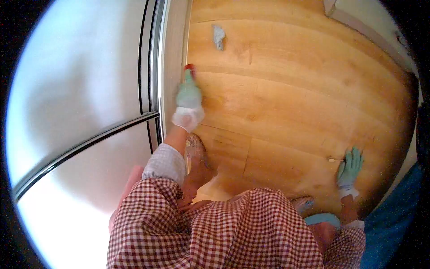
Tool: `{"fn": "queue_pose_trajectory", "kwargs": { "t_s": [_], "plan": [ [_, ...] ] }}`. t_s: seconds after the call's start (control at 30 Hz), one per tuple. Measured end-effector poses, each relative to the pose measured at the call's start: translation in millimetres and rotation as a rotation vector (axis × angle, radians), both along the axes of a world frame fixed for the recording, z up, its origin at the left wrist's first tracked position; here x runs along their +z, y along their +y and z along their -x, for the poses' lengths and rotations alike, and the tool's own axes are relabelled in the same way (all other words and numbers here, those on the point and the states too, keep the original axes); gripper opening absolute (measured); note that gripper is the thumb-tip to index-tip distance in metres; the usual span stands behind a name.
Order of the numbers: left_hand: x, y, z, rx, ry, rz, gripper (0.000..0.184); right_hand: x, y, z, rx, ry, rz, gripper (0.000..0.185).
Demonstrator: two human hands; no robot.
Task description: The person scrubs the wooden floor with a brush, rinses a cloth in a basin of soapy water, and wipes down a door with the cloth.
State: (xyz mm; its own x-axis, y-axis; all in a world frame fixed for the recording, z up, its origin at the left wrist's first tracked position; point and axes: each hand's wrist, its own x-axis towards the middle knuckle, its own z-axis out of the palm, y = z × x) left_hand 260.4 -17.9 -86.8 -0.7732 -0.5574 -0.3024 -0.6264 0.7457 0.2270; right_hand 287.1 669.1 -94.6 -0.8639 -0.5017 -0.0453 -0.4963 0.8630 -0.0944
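Observation:
My left hand [188, 96], in a green glove with a white cuff, reaches down to the floor beside the sliding door track. Its fingers are closed around a small red object [190, 68], which is blurred by motion, so its kind does not show. On the right, my right hand [351, 165] wears a matching green glove and rests on the wooden floor, fingers stretched out. A thin stick with a pale tip [333, 160] lies against its thumb side; whether the thumb pins it is unclear.
A crumpled grey rag [218, 37] lies on the wood floor [277, 89] ahead. Glossy white sliding door panels [89, 67] with a metal frame [154, 67] line the left. At upper right stands a pale cabinet [365, 20]; blue fabric [396, 219] hangs at lower right.

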Motion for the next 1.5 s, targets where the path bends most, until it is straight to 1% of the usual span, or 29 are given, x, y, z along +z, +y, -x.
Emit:
{"fn": "queue_pose_trajectory", "kwargs": {
  "t_s": [0.07,0.17,0.2,0.23,0.3,0.33,0.43,0.47,0.53,0.6,0.63,0.67,0.7,0.77,0.83,0.87,0.93,1.0,1.03,1.1,1.17,1.2,1.27,1.3,1.33,1.37,1.4,1.47,1.5],
  "plan": [
    [0.9,-5.7,1.2,0.025,-0.032,-0.032,0.062,-8.5,1.2,-3.3,0.002,0.018,0.028,0.049],
    [23.8,82.8,-6.7,-0.387,-0.142,0.155,0.063,4.2,-6.1,-1.1,0.007,0.050,0.032,0.049],
    [44.2,105.3,1.6,-0.394,-0.273,0.124,0.065,8.6,-9.4,6.7,0.029,0.063,0.021,0.049],
    [39.1,94.1,-1.0,-0.366,-0.300,0.177,0.066,11.7,-12.1,8.0,0.045,0.081,0.010,0.049],
    [23.6,34.5,-9.9,-0.321,-0.344,0.299,0.070,1.6,-23.1,-3.4,-0.037,0.093,0.065,0.050],
    [18.1,2.3,-12.3,-0.154,-0.331,0.282,0.071,-5.2,-35.0,-5.9,-0.077,0.086,0.094,0.050],
    [26.5,-10.5,6.6,-0.077,-0.400,0.386,0.073,-14.8,-96.9,-20.8,0.053,-0.029,0.106,0.052],
    [19.3,-15.8,21.5,-0.071,-0.364,0.273,0.071,-6.6,-129.1,-14.9,0.053,-0.113,0.102,0.052],
    [12.5,-32.7,79.5,-0.115,-0.242,0.318,0.070,4.6,-182.0,1.0,0.052,-0.264,0.101,0.052],
    [-13.0,-66.1,150.7,-0.291,-0.134,0.500,0.065,10.7,-190.4,3.2,0.054,-0.192,0.099,0.051],
    [-9.7,-79.5,185.5,-0.447,-0.135,0.584,0.062,7.4,-191.0,0.2,0.053,-0.144,0.106,0.050],
    [-7.0,-93.2,220.3,-0.600,-0.124,0.679,0.059,5.1,-190.8,5.2,0.058,-0.164,0.093,0.049],
    [28.4,-91.4,257.3,-0.764,-0.163,0.683,0.056,8.4,-189.5,2.9,0.053,-0.173,0.082,0.049],
    [40.6,-91.4,296.3,-0.771,-0.178,0.588,0.055,7.4,-187.7,1.3,0.052,-0.162,0.091,0.048],
    [26.7,-101.3,291.3,-0.749,-0.146,0.429,0.056,7.0,-183.5,1.3,0.069,-0.135,0.118,0.048],
    [12.2,-110.9,265.4,-0.727,-0.092,0.334,0.059,4.1,-182.5,-2.5,0.062,-0.137,0.118,0.047],
    [-10.2,-101.4,209.1,-0.604,-0.031,0.241,0.064,6.1,-185.6,2.1,0.052,-0.171,0.117,0.047],
    [-3.8,-73.9,129.3,-0.377,-0.075,0.274,0.070,8.7,-186.3,-1.4,0.049,-0.184,0.109,0.046],
    [-3.9,-72.0,109.6,-0.240,-0.169,0.295,0.074,7.1,-186.5,2.1,0.055,-0.206,0.105,0.046],
    [26.9,-55.5,126.4,-0.176,-0.074,0.235,0.069,14.8,-189.7,2.5,0.046,-0.183,0.099,0.047],
    [18.1,-45.4,153.4,-0.168,-0.021,0.033,0.067,6.9,-193.4,1.2,0.039,-0.168,0.115,0.047],
    [-2.8,-45.5,180.4,-0.179,-0.012,-0.148,0.066,3.6,-192.2,4.2,0.050,-0.163,0.123,0.047],
    [-8.4,-4.5,202.3,-0.257,-0.075,-0.171,0.065,4.2,-195.5,6.5,0.042,-0.167,0.136,0.048],
    [12.0,44.2,208.5,-0.313,-0.144,-0.017,0.065,7.7,-197.5,8.0,0.032,-0.174,0.136,0.048],
    [30.1,66.5,208.9,-0.373,-0.193,0.139,0.065,13.2,-202.4,4.0,0.018,-0.163,0.133,0.048],
    [19.8,41.0,201.7,-0.451,-0.071,0.179,0.062,10.4,-200.1,2.5,0.026,-0.166,0.138,0.048],
    [-1.2,-7.2,190.6,-0.536,0.052,0.221,0.059,2.7,-198.3,-1.2,0.027,-0.169,0.148,0.048],
    [-15.2,-21.6,191.9,-0.599,0.132,0.254,0.056,-4.5,-193.3,-3.0,0.026,-0.175,0.170,0.049],
    [-15.4,-7.9,198.0,-0.583,0.097,0.250,0.055,-6.8,-193.8,-3.4,0.019,-0.166,0.184,0.049]
  ]
}}
